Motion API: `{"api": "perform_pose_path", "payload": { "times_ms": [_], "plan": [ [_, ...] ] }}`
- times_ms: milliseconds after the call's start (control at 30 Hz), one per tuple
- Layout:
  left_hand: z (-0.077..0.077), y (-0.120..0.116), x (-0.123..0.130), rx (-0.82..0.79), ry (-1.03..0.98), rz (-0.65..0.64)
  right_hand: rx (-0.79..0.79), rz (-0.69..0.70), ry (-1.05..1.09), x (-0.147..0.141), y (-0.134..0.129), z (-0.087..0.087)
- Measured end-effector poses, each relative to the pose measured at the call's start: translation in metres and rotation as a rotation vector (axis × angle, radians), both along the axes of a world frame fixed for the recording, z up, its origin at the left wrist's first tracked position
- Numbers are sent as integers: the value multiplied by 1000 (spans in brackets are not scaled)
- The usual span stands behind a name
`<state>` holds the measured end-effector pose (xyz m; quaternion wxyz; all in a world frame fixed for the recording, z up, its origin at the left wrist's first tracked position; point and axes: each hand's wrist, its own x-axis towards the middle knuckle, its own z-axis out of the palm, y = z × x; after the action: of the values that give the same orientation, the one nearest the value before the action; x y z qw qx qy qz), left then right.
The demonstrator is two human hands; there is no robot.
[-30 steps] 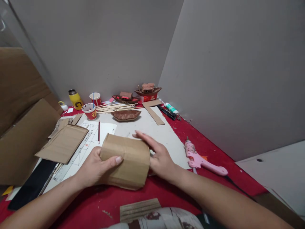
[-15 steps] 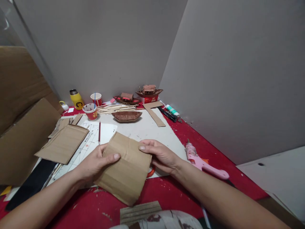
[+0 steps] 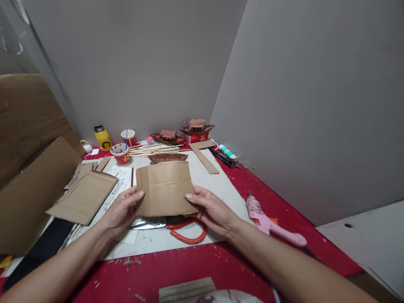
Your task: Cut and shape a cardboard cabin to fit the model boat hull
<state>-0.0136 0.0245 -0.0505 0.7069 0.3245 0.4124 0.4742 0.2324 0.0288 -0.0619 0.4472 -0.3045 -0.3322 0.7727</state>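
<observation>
Between my two hands a piece of brown cardboard [image 3: 166,189] is held up, slightly bowed, with a crease across it. My left hand [image 3: 124,208] pinches its left edge, thumb in front. At the right edge my right hand [image 3: 210,208] grips it the same way, fingers behind. Below the cardboard lie scissors with orange handles [image 3: 189,240], partly covered by it. Just beyond its top edge a small brown boat hull [image 3: 168,158] shows in part.
Cardboard pieces [image 3: 85,198] lie at left, over a drawn sheet. Paper cups [image 3: 120,155], a yellow bottle [image 3: 103,139], thin wooden sticks [image 3: 158,149] and model boats [image 3: 197,126] stand at the back. A pink glue gun [image 3: 268,225] rests at right on the red tabletop [image 3: 151,277].
My hands have turned the cardboard from a slant to nearly level and lifted it away from me. The scissors now show below it, and the boat hull is partly covered.
</observation>
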Motion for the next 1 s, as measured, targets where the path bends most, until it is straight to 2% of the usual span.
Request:
{"api": "perform_pose_path", "payload": {
  "times_ms": [233,367,567,700,1000],
  "plan": [
    [-9,7,-5,116,128,68,-3,-49,-39,-2,1,-4],
    [-9,6,-3,117,142,112,13,-78,-52,-2,1,-4],
    [-8,3,0,44,90,65,10,-160,-10,0,4,1],
    [-10,4,0,23,51,32,-15,-139,-21,0,5,0],
    [-17,8,-5,78,82,64,-6,-126,-35,0,5,-5]
  ]
}}
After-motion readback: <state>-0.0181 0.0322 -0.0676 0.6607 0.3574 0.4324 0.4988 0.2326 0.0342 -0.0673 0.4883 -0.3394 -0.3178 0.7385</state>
